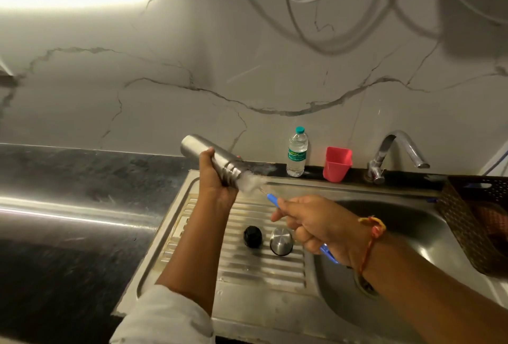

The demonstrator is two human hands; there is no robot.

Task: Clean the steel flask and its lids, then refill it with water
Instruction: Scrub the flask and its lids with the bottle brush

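Grips steel flask (pixel 209 161) in left hand (pixel 217 178), fingers wrapped round the body just above the neck rings. Holds it tilted, mouth down and to the right, in the air over the back-left corner of the drainboard (pixel 247 266). Closes right hand (pixel 310 220) round the blue handle of a bottle brush (pixel 251 183), white bristles at the flask mouth. Blurred there, so cannot tell how deep inside.

Probably rigid, smooth-walled, slippery once wet and soapy. Light if empty, but fill level not visible. Best taken mid-body with a full wrap, as here, not by the threaded neck.

Leaves black inner lid (pixel 253 236) and steel cup lid (pixel 281 241) side by side on the drainboard ridges, apart from both hands. Small, so could slide toward the sink basin (pixel 398 233).

Along the back ledge: faucet (pixel 395 148), pink cup (pixel 337 163), plastic water bottle (pixel 297 154). Woven basket (pixel 472 220) right of the basin. Dark stone countertop (pixel 82 173) at left, veined marble backsplash (pixel 192 69), loose white tubing (pixel 316 0) hanging above.
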